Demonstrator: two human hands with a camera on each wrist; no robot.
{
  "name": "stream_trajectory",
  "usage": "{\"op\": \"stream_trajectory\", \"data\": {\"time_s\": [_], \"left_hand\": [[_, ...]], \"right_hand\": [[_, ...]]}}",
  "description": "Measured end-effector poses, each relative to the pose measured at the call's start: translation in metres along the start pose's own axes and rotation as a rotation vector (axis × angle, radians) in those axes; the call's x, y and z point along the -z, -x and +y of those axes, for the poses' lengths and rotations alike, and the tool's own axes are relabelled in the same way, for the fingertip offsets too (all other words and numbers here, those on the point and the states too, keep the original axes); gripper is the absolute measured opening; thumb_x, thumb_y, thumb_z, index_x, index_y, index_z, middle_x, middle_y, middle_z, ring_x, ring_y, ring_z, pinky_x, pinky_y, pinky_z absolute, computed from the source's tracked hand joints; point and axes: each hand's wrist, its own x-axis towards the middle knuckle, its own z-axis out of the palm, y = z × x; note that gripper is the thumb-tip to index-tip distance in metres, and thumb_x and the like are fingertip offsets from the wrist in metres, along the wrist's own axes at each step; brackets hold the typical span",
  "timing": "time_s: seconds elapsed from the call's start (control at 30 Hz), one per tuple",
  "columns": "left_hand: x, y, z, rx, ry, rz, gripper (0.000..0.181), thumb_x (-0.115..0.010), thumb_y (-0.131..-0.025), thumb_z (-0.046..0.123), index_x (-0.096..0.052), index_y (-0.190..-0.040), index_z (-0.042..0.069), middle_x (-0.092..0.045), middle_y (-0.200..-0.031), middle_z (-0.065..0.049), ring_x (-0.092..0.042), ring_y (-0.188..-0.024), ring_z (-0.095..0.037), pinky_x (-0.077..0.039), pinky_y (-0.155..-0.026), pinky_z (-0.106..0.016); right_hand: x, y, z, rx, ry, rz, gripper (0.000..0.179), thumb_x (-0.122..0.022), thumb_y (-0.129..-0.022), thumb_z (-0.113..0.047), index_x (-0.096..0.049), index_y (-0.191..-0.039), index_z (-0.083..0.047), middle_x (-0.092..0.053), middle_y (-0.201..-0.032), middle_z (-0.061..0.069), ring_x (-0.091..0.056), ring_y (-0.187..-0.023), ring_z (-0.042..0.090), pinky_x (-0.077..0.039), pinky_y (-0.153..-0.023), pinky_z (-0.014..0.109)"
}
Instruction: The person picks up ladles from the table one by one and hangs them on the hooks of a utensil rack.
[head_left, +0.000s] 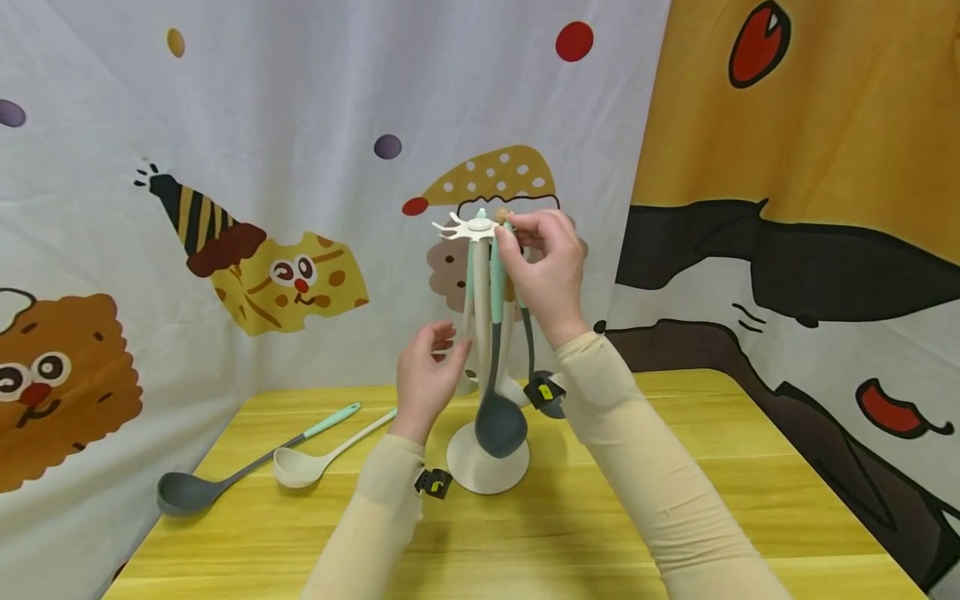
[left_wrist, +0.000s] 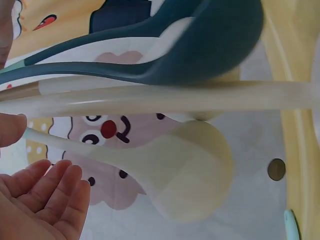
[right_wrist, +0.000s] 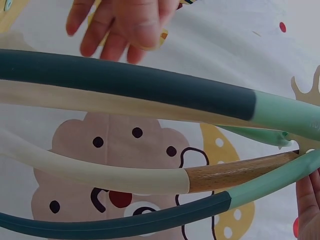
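A white utensil stand (head_left: 482,333) with a hooked top carries several hanging utensils. In front hangs a dark grey ladle (head_left: 501,425) with a mint handle. My right hand (head_left: 551,267) is at the top of the stand, pinching the upper end of a mint-handled, dark-stemmed utensil (right_wrist: 270,180); its head is partly hidden behind my wrist. Lower, left of the post, my left hand (head_left: 429,375) holds nothing, its fingers loosely bent. Near its thumb in the left wrist view hangs a pale spoon-shaped utensil (left_wrist: 185,170). A pale utensil with a wooden handle (right_wrist: 240,172) also hangs there.
Left on the wooden table (head_left: 600,500) lie a grey ladle (head_left: 187,493) with a mint handle and a cream ladle (head_left: 298,468). The stand's round base (head_left: 487,477) sits mid-table. A cartoon-printed curtain (head_left: 315,125) hangs behind.
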Motion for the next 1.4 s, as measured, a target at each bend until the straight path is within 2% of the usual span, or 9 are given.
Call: {"op": "stream_trajectory", "data": {"time_s": [0.17, 0.3, 0.47, 0.6, 0.8, 0.97, 1.23, 1.4], "left_hand": [[0.001, 0.003, -0.01, -0.004, -0.06, -0.034, 0.039, -0.072, -0.092, 0.019, -0.061, -0.124, -0.001, -0.066, -0.116, -0.018, -0.064, -0.103, -0.033, -0.052, -0.089, -0.046], [0.004, 0.007, -0.018, 0.057, -0.136, -0.081, 0.048, -0.07, -0.093, 0.027, -0.057, -0.131, 0.001, -0.064, -0.124, -0.015, -0.061, -0.11, -0.032, -0.049, -0.094, -0.046], [0.009, 0.011, -0.031, 0.132, -0.197, -0.129, 0.06, -0.069, -0.092, 0.037, -0.051, -0.14, 0.004, -0.058, -0.134, -0.014, -0.056, -0.119, -0.033, -0.045, -0.099, -0.049], [0.012, 0.013, -0.041, 0.141, -0.229, -0.182, 0.069, -0.068, -0.091, 0.042, -0.047, -0.144, 0.004, -0.053, -0.14, -0.016, -0.052, -0.124, -0.035, -0.042, -0.102, -0.051], [0.019, 0.018, -0.053, 0.16, -0.27, -0.267, 0.081, -0.069, -0.087, 0.05, -0.041, -0.15, 0.007, -0.044, -0.149, -0.017, -0.04, -0.136, -0.037, -0.033, -0.11, -0.054], [0.022, 0.02, -0.066, 0.162, -0.358, -0.331, 0.09, -0.071, -0.083, 0.056, -0.038, -0.152, 0.008, -0.041, -0.151, -0.016, -0.034, -0.138, -0.04, -0.029, -0.111, -0.058], [0.029, 0.025, -0.091, 0.17, -0.46, -0.358, 0.098, -0.075, -0.078, 0.06, -0.037, -0.152, 0.01, -0.039, -0.152, -0.017, -0.034, -0.138, -0.04, -0.027, -0.11, -0.06], [0.033, 0.026, -0.107, 0.185, -0.521, -0.391, 0.105, -0.074, -0.075, 0.065, -0.035, -0.152, 0.006, -0.037, -0.152, -0.021, -0.033, -0.138, -0.043, -0.027, -0.109, -0.061]], "right_hand": [[0.0, 0.0, 0.0, 0.001, -0.018, 0.009, 0.018, -0.071, -0.088, -0.003, -0.069, -0.103, 0.007, -0.06, -0.098, 0.02, -0.062, -0.083, 0.025, -0.055, -0.078, 0.028], [-0.001, 0.0, 0.001, -0.004, -0.02, 0.012, 0.018, -0.071, -0.088, -0.002, -0.069, -0.103, 0.008, -0.059, -0.097, 0.021, -0.062, -0.083, 0.026, -0.055, -0.077, 0.029], [0.0, 0.001, 0.001, -0.025, -0.009, 0.004, 0.017, -0.07, -0.089, -0.004, -0.069, -0.103, 0.006, -0.059, -0.097, 0.016, -0.062, -0.084, 0.021, -0.055, -0.079, 0.027], [0.0, 0.001, 0.001, -0.032, -0.014, 0.006, 0.017, -0.069, -0.09, -0.006, -0.069, -0.103, 0.006, -0.059, -0.097, 0.015, -0.061, -0.084, 0.019, -0.055, -0.079, 0.028], [0.0, 0.001, 0.0, -0.036, -0.014, 0.005, 0.019, -0.069, -0.09, -0.008, -0.069, -0.104, 0.006, -0.059, -0.098, 0.014, -0.062, -0.084, 0.019, -0.055, -0.079, 0.028], [0.0, 0.001, 0.0, -0.038, -0.011, 0.009, 0.018, -0.069, -0.09, -0.007, -0.069, -0.103, 0.006, -0.059, -0.098, 0.014, -0.062, -0.084, 0.019, -0.055, -0.079, 0.028], [0.0, 0.001, -0.001, -0.045, -0.01, 0.009, 0.019, -0.068, -0.09, -0.006, -0.069, -0.103, 0.007, -0.058, -0.098, 0.014, -0.061, -0.085, 0.019, -0.055, -0.079, 0.027], [0.0, 0.001, -0.001, -0.058, -0.01, 0.009, 0.018, -0.069, -0.09, -0.006, -0.069, -0.103, 0.007, -0.058, -0.098, 0.014, -0.061, -0.085, 0.017, -0.055, -0.08, 0.027]]}}
